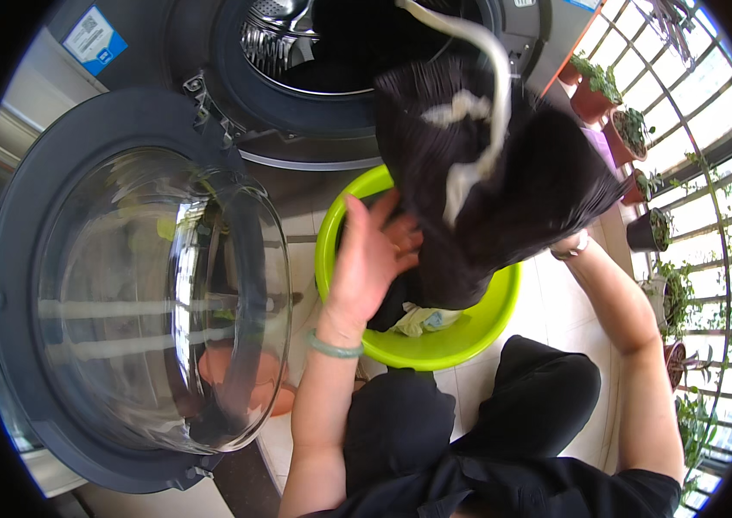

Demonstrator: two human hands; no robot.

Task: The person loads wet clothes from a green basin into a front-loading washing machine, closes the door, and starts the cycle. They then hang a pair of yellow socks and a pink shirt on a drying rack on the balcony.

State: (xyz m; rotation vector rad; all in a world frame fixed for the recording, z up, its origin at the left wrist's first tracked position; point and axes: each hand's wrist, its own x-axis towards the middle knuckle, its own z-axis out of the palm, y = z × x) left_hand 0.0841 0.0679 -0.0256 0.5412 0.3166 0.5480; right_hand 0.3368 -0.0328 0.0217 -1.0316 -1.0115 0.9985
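1. Head view: a green basin (435, 354) stands at centre, its rim curving below the left hand (370, 255). At upper centre gapes a washing machine (297, 121); its round door (16, 285) swings wide across the left, its edge near the left forearm. Pale floor tiles (556, 298) show between basin and right forearm; potted plants (629, 134) line the right edge.
2. Basin is smooth and rounded; the door's glass bulges, clear and shiny. Dark, soft, wrinkled cloth forms a garment (547, 177), with a pale, ropelike strip (501, 86).
3. Garment hangs above the basin, right of centre, its widest span sloping from upper left down rightward, a lower fold pointing down. Strip arches from top centre, then downward.
4. Left hand is open, fingers spread and blurred, beside the garment. Right hand (570, 243) meets its right edge; fingers are hidden, so I cannot tell their grip.
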